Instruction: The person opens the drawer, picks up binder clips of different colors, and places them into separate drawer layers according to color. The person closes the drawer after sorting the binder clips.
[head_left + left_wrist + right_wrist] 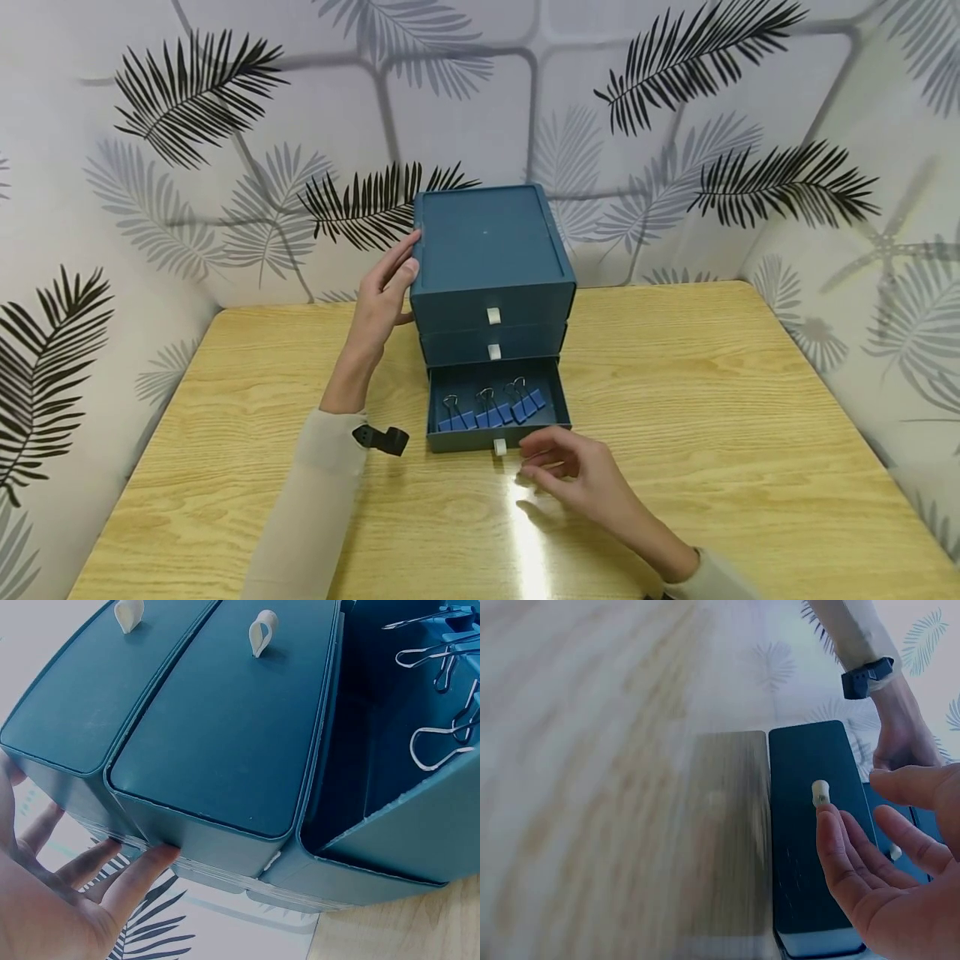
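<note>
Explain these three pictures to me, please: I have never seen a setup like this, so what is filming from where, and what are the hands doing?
There is no machine here: a person works with two bare hands and wears three cameras. The wide picture comes from the head, looking down at a wooden table. The other two come from the wrists, each close to its own hand.

On the table stands a small blue drawer box with three drawers. The bottom drawer is pulled out and holds blue binder clips.

The left hand rests with straight fingers against the box's left side; it holds nothing. The right hand hovers just in front of the open drawer, fingers loosely bent, close to its small white pull tab. It also holds nothing.
</note>
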Motion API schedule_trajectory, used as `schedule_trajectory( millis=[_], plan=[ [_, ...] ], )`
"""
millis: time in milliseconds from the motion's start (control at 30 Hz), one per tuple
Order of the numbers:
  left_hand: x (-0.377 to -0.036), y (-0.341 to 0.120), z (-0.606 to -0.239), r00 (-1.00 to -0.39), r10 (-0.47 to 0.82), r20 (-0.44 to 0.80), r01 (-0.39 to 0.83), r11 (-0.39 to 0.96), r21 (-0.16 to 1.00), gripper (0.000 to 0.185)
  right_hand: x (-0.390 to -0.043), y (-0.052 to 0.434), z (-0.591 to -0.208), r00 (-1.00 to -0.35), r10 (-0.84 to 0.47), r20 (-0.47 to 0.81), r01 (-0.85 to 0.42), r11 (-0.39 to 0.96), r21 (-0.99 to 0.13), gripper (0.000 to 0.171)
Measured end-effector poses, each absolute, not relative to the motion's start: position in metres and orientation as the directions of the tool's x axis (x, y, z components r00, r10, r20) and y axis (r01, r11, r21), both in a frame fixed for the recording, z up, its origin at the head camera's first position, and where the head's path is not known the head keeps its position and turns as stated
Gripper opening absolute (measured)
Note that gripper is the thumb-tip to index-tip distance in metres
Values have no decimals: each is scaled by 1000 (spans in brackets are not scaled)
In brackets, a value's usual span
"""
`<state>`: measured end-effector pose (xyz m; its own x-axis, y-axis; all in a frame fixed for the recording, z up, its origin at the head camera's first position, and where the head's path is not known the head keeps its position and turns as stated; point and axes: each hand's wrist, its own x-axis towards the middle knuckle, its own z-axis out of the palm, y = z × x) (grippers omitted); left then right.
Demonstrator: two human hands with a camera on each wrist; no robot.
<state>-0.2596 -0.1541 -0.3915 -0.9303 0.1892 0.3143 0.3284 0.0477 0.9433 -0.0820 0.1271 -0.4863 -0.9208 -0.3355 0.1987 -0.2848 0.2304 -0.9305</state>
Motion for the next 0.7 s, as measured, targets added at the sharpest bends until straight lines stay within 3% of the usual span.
schedule_trajectory(
  millis=[367,700],
  plan=[
    [-260,-154,-391,-937,187,296,311,53,949,49,-91,116,-492,-906,-414,86,-171,173,-970,33],
    [-257,-154,-390,-933,191,306,321,48,946,49,-95,104,-497,-911,-400,102,-196,204,-959,31]
  ],
)
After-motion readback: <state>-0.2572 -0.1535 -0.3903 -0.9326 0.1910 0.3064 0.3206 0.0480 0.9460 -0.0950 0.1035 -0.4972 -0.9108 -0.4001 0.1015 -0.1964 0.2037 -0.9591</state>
